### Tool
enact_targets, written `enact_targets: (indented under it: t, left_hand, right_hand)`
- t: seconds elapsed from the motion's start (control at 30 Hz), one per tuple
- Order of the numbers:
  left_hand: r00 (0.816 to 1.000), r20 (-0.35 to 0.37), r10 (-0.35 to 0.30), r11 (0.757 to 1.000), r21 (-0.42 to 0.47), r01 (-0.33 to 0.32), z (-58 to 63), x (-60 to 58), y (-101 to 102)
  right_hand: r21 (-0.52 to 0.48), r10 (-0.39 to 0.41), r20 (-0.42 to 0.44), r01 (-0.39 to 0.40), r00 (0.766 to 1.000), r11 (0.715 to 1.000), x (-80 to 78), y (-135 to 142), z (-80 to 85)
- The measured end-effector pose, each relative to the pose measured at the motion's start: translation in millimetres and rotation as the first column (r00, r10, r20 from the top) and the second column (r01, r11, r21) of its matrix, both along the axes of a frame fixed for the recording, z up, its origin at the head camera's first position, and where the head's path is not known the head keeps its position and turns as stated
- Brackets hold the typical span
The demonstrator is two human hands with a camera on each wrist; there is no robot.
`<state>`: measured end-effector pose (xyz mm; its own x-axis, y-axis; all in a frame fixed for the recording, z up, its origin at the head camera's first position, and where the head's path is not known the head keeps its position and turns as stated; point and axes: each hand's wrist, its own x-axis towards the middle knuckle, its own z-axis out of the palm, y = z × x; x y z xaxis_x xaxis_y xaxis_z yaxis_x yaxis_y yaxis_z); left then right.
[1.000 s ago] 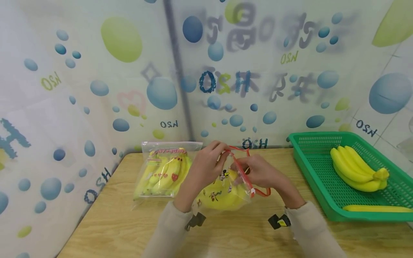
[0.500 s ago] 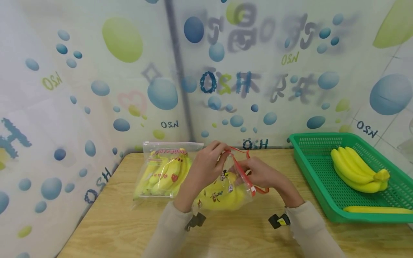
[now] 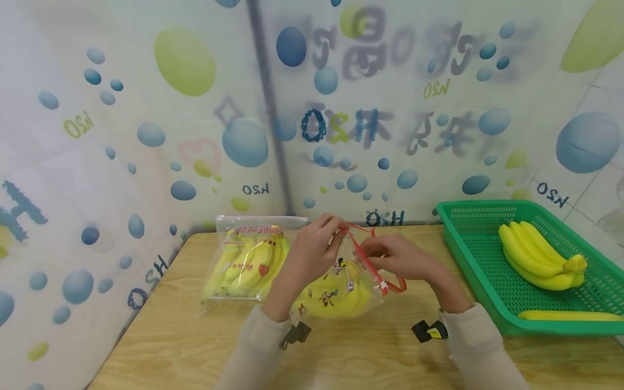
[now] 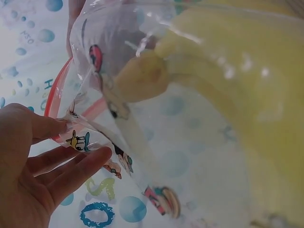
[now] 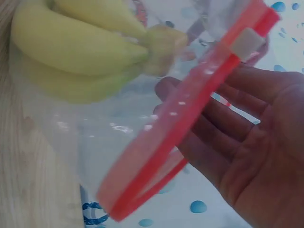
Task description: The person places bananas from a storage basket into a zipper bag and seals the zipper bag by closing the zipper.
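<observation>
A clear zip bag (image 3: 312,303) with a red zip edge and cartoon figures stands on the table with its mouth agape. Inside it lies a bunch of bananas (image 5: 71,47), stem toward the opening. My left hand (image 3: 319,246) pinches the bag's rim at the far left corner, thumb against fingers, as the left wrist view also shows. My right hand (image 3: 402,257) has its fingers (image 5: 209,137) stretched out at the mouth, their tips behind the red edge and apart from the stem. A white slider (image 5: 248,45) sits on the zip.
Left of the hands lies another clear zip bag (image 3: 260,219) filled with bananas. A green basket (image 3: 468,271) at the right holds a bunch of bananas (image 3: 541,257) and a single banana (image 3: 570,315). A patterned curtain (image 3: 312,179) hangs behind the wooden table (image 3: 166,336).
My right hand has drawn back a little to the right, its fingers coming partly out of the bag mouth. The left hand keeps its place on the rim.
</observation>
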<state>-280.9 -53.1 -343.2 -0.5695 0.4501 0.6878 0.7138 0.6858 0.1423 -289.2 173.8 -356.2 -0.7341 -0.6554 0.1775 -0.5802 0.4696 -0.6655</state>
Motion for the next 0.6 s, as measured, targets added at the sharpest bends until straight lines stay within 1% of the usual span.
enact_targets:
  t: [0.2, 0.3, 0.37, 0.47, 0.53, 0.6]
  left_hand:
    - [1.000, -0.002, -0.009, 1.000, 0.007, 0.009, -1.0, 0.5, -1]
    - [1.000, -0.002, -0.018, 1.000, 0.014, 0.018, -1.0, 0.3, -1]
    - [1.000, -0.005, -0.023, 1.000, 0.019, 0.024, -0.5, 0.0, -1]
    - [1.000, -0.006, -0.031, 0.999, 0.020, 0.031, 0.1, -0.8, -1]
    - [0.999, -0.003, -0.032, 0.999, 0.018, 0.032, 0.4, -0.7, -1]
    - [0.999, 0.003, -0.034, 0.999, 0.020, 0.034, 0.2, -0.8, -1]
  right_hand:
    - [-0.107, -0.050, -0.018, 0.047, 0.999, 0.993, 15.1, 15, 16.9]
    - [-0.122, -0.088, -0.044, 0.082, 0.995, 0.989, 23.0, 29, 28.8]
    - [-0.099, -0.111, -0.077, 0.103, 0.991, 0.990, 26.4, 41, 37.0]
    - [-0.036, -0.161, -0.129, 0.158, 0.978, 0.987, 29.8, 63, 48.8]
    - [0.016, -0.206, -0.138, 0.211, 0.969, 0.977, 30.3, 80, 55.3]
    - [0.069, -0.254, -0.142, 0.266, 0.957, 0.962, 28.6, 97, 59.8]
